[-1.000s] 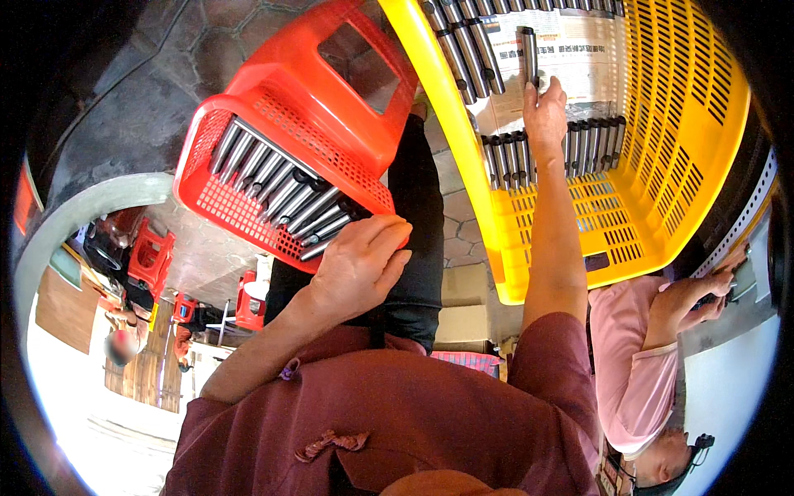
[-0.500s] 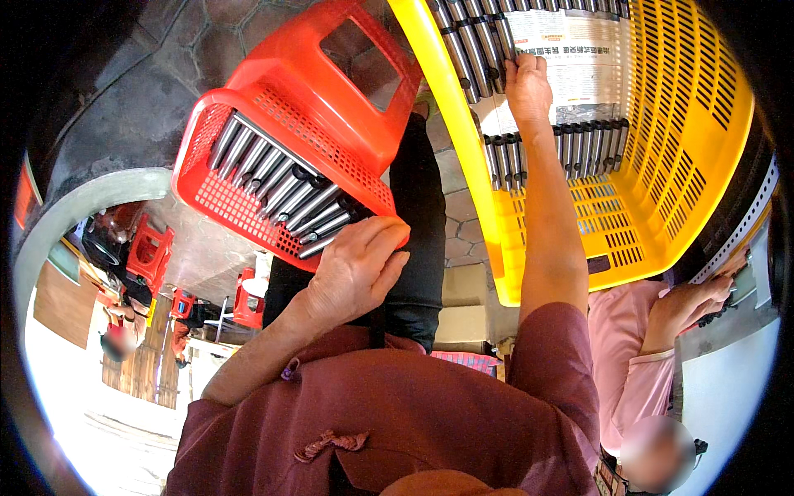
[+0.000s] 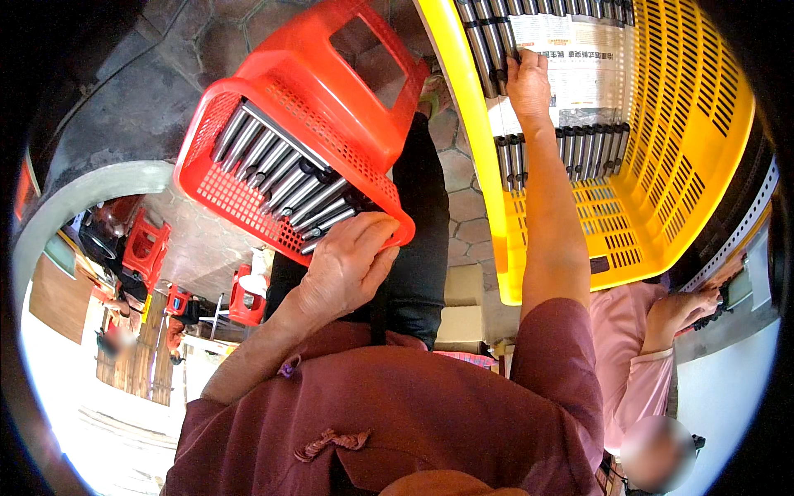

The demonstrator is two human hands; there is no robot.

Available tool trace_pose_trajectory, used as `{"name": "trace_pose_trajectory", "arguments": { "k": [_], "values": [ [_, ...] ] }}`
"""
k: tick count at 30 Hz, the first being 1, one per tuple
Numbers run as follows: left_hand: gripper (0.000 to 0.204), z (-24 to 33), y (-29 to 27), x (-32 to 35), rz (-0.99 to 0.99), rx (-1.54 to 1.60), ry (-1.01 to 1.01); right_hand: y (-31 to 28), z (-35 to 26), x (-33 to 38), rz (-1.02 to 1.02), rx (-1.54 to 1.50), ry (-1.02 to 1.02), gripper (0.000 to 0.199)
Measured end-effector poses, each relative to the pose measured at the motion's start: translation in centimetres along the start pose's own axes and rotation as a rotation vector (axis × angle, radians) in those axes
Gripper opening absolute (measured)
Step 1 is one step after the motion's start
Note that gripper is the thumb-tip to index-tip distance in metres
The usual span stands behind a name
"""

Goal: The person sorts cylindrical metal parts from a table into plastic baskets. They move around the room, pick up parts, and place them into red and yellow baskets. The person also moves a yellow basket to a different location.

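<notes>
My left hand (image 3: 347,264) is shut on the near rim of a red plastic basket (image 3: 331,91) that rests tilted on my lap. Several grey metal rods (image 3: 281,178) with dark ends lie side by side in it. My right hand (image 3: 529,83) reaches into a big yellow basket (image 3: 686,124). Its fingertips are closed on one rod at the upper row of rods (image 3: 488,33). A sheet of newspaper (image 3: 587,74) lies under that hand. A second row of rods (image 3: 579,149) shows below the paper.
Another person in a pink sleeve (image 3: 628,347) sits at the lower right, their hand (image 3: 686,310) at a grey ledge. Cardboard boxes (image 3: 463,285) stand on the stone floor between the baskets. Red stools (image 3: 145,248) stand far off at the left.
My right hand, which held a dark rod up above the newspaper, has lowered it to the upper row of rods. My left hand has kept its hold on the red basket.
</notes>
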State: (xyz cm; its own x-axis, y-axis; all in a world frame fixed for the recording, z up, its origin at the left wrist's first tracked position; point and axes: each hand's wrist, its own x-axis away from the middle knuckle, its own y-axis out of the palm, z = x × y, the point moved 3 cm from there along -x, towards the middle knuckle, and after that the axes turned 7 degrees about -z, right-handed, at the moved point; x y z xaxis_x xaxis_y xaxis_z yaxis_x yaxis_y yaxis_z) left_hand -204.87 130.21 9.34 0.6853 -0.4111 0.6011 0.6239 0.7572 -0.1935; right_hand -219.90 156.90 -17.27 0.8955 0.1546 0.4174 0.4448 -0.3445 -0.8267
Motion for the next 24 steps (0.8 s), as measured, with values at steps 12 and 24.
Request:
{"name": "trace_pose_trajectory", "arguments": {
  "k": [12,24],
  "values": [
    [0.025,-2.0,-0.6,6.2,0.112,-0.038,0.036,-13.6,-4.2,6.5,0.562,-1.019,0.188,0.01],
    [0.019,-12.9,-1.0,12.2,0.196,-0.065,-0.067,-4.6,-32.3,17.8,-0.259,-0.249,-0.75,0.029]
  ]
}}
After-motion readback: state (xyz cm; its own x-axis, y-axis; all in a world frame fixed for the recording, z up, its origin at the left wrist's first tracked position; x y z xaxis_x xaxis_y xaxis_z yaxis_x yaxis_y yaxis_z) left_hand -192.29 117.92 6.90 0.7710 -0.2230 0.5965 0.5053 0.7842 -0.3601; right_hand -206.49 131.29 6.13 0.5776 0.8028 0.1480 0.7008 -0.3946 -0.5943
